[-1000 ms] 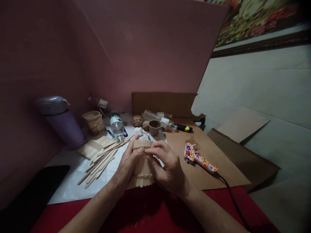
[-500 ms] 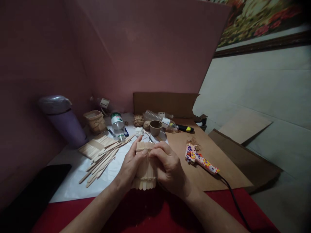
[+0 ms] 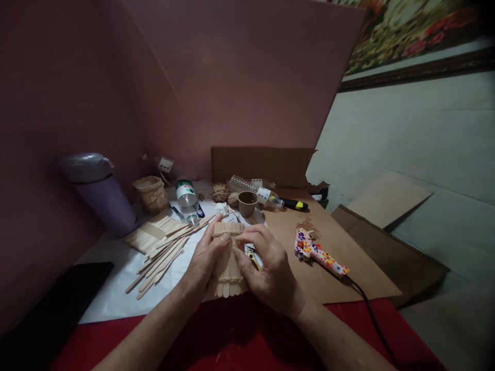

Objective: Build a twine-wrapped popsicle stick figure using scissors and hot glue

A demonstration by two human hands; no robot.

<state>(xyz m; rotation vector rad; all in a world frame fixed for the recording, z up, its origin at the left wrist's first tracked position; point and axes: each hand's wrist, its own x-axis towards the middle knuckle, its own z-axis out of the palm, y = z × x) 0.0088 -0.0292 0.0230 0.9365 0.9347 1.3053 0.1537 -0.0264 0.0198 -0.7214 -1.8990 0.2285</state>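
Left hand (image 3: 203, 263) holds on to a stick piece (image 3: 229, 265), with its thumb lying on the front and its other fingers tucked out of sight. Right hand (image 3: 273, 268) is on the other side, with its thumb and pointing finger bent in close to the top string. It touches the piece, but I cannot tell if those fingertips are pinching the string. The stick piece is between the two hands, near the front of the surface. It is made of flat wood sticks side by side, with one string band near the top and one near the bottom.

Just behind the right hand, a bit of a yellow tool (image 3: 253, 258) peeks out. On the left, loose sticks (image 3: 164, 268) lie in a messy fan on a white sheet (image 3: 104, 293), next to a neat bundle of sticks (image 3: 149, 237). Farther back are a stick pot (image 3: 152, 196), a clear bottle with a green label (image 3: 187, 200), two balls of string (image 3: 220, 192) and a little brown cup (image 3: 248, 206). On the right, a flowery glue gun (image 3: 320, 255) lies on brown cardboard (image 3: 348, 288), and its black cord (image 3: 373, 314) runs down over the red cloth (image 3: 390, 319)
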